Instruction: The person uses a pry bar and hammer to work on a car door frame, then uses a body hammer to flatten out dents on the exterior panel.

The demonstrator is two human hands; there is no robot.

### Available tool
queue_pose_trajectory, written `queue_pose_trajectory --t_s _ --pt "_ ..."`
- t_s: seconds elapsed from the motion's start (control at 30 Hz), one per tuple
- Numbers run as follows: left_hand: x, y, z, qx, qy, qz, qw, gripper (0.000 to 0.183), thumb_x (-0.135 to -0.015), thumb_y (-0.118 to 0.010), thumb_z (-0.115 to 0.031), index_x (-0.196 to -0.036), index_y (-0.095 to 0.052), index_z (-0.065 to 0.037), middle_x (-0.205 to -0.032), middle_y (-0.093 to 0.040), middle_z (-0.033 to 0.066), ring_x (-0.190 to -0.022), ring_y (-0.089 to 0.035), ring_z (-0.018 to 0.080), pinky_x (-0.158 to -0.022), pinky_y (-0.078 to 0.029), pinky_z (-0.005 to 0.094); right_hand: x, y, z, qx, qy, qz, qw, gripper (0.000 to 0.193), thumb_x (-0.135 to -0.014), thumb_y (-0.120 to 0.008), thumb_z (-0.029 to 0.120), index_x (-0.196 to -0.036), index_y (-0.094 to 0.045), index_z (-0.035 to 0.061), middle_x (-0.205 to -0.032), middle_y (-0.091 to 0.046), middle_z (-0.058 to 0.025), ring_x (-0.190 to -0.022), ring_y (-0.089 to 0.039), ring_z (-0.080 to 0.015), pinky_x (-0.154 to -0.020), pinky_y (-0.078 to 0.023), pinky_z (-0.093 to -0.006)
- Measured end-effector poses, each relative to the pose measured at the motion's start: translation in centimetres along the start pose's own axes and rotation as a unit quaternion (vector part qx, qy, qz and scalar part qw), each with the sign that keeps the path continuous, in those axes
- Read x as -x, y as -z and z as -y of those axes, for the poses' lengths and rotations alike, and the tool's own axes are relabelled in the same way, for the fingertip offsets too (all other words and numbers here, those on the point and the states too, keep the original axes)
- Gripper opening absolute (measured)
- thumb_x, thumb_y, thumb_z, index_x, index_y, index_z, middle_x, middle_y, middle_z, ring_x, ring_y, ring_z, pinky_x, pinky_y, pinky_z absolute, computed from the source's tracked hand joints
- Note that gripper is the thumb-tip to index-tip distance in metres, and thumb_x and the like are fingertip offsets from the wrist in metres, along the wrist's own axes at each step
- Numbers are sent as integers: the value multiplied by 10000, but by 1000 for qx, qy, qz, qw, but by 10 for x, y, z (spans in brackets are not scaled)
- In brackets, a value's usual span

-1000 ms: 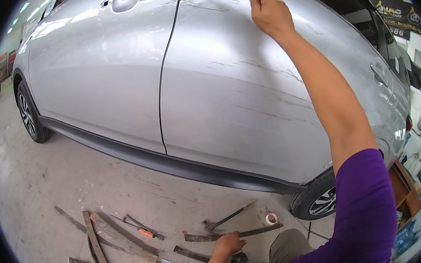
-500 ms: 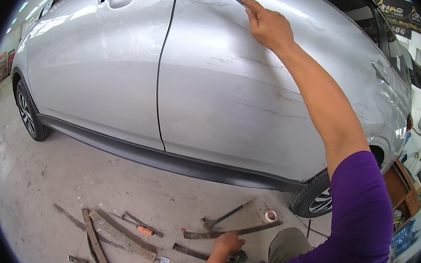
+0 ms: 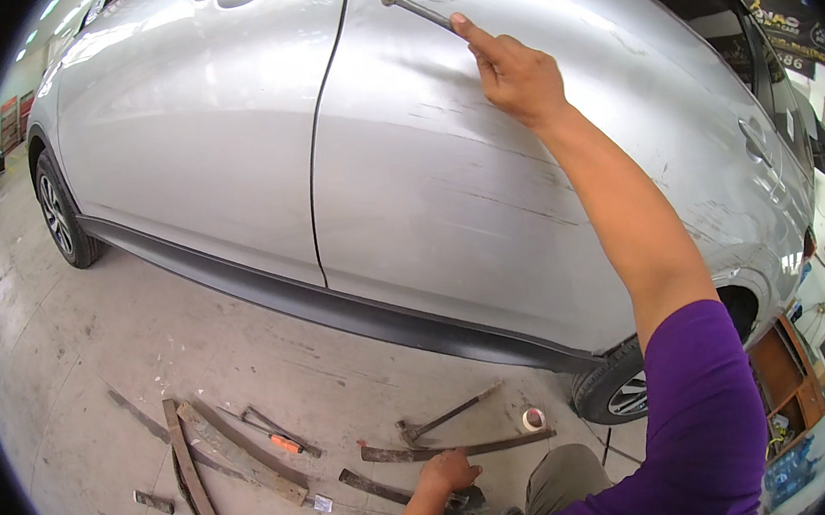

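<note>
A metal hammer (image 3: 418, 9) is gripped in my right hand (image 3: 521, 79), thumb stretched along its handle. Its round head lies over the upper part of the silver car door (image 3: 447, 205), close to the vertical door gap; whether it touches the panel I cannot tell. Dark scratches and scuffs run across this door, below and right of the hammer. Low in the picture, my left hand (image 3: 448, 472) is held with curled fingers above the floor, beside my knee. A dark object shows just below it, and what the fingers hold, if anything, is hidden.
On the concrete floor lie a second hammer (image 3: 451, 418), curved flat bars (image 3: 454, 448), long wooden pieces (image 3: 243, 454), an orange-handled tool (image 3: 287, 444) and a tape roll (image 3: 534, 419). A wheel (image 3: 616, 392) and dark sill (image 3: 339, 313) border the door. A brown wooden cabinet (image 3: 790, 372) stands right.
My right hand has moved the hammer a little left and nearer, its head shifting toward the door gap. The left hand stays in nearly the same place.
</note>
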State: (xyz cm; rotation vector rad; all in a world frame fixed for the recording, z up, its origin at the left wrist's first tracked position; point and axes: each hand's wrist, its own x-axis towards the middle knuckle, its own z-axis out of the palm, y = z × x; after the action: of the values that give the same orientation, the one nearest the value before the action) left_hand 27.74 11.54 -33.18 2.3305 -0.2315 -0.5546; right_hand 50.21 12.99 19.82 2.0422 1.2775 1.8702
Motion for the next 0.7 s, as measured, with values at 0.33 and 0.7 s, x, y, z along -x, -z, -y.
queue_pose_trajectory --t_s 0.33,0.7 --pt "13 15 -6 6 26 1 1000 581 -846 -635 -464 -1265 -583 -65 -1242 -630 200 -1172 -591 372 -980 -475 479 -6 -20 24 -1 -2 20 1000 593 -906 -520 144 -1425 -444 422 -636 -519 -55 -492 -534 -252 -447 -458 -387" --pt "11 11 -1 -1 22 0 1000 575 -850 -617 -468 -1275 -577 -82 -1232 -638 190 -1159 -600 367 -975 -477 484 -15 -35 49 18 -35 60 997 529 -945 -532 178 -1414 -460 413 -624 -516 -57 -487 -515 -261 -461 -452 -388"
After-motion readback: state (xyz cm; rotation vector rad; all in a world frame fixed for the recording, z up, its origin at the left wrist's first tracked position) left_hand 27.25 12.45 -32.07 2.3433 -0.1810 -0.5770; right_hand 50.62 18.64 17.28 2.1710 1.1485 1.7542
